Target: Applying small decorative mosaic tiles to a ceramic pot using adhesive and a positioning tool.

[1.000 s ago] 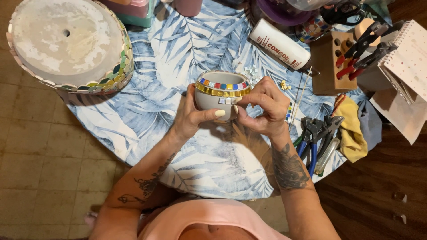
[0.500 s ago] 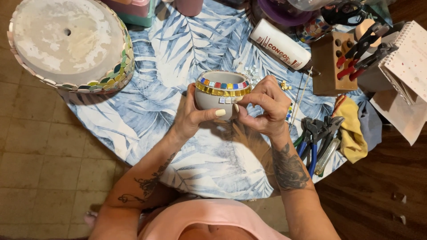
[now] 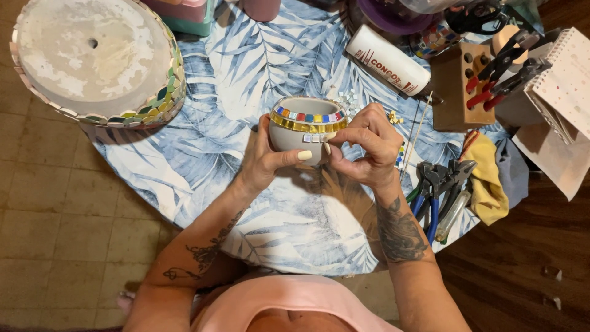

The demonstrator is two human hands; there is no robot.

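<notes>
Centre of the frame: small grey pot [image 3: 302, 126] with a band of coloured tiles under its rim, held just above the leaf-patterned bench [image 3: 203, 135]. Left hand [image 3: 269, 161] clamped around the pot's side, thumb across the front. Right hand [image 3: 362, 147] closed in a pinch at a short row of pale tiles [image 3: 313, 138] below the band, fingertips touching the pot. Likely risks: a pressed tile sliding crooked on wet glue, or the pot turning in the grip and smudging neighbours. Upper left: large upturned pot [image 3: 92, 55] with a mosaic rim. Right of centre: pliers [image 3: 439, 187], yellow cloth [image 3: 488, 178], white glue bottle [image 3: 387, 58] lying flat.
</notes>
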